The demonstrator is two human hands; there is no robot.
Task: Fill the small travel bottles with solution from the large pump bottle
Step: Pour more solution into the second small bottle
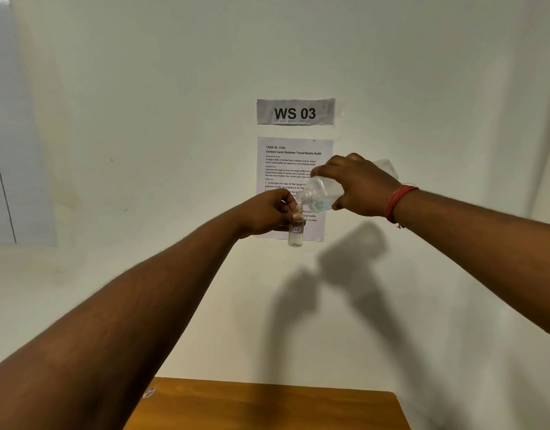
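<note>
- Wooden table (267, 408) at the bottom edge, nearest the camera; only its far end shows, butted against a pale wall (143, 119). A small scrap or sticker sits at its left corner, too blurred to read.
- Both forearms reach forward and up, well above the table, meeting in front of the wall.
- Far left: a pale blue-grey panel (7, 135) with a dark vertical line through it.
- Left hand (264, 214) pinches the small bottle (295, 234) near its top, fingers curled round the neck. Bottle hangs upright, clear, with a small red-and-blue label on its side. Little or no liquid visible in its base; hard to tell.
- Just right of that, the large bottle (321, 193) is tipped over, its open threaded mouth pointing down-left and sitting right at the small bottle's opening. Clear liquid pools in its lower side.
- Right hand (357, 186) wraps over the large bottle from above, fingers closed round its body. Bottle base pokes out behind the hand, up and right.
- Red thread band (399, 201) circles the right wrist.
- Behind the hands, taped to the wall: a printed instruction sheet (293, 156), partly covered by the hands, and above it a sign (295, 112) reading "WS 03".
- Shadows (345, 268) of hands and bottles fall on the wall, below and right.
</note>
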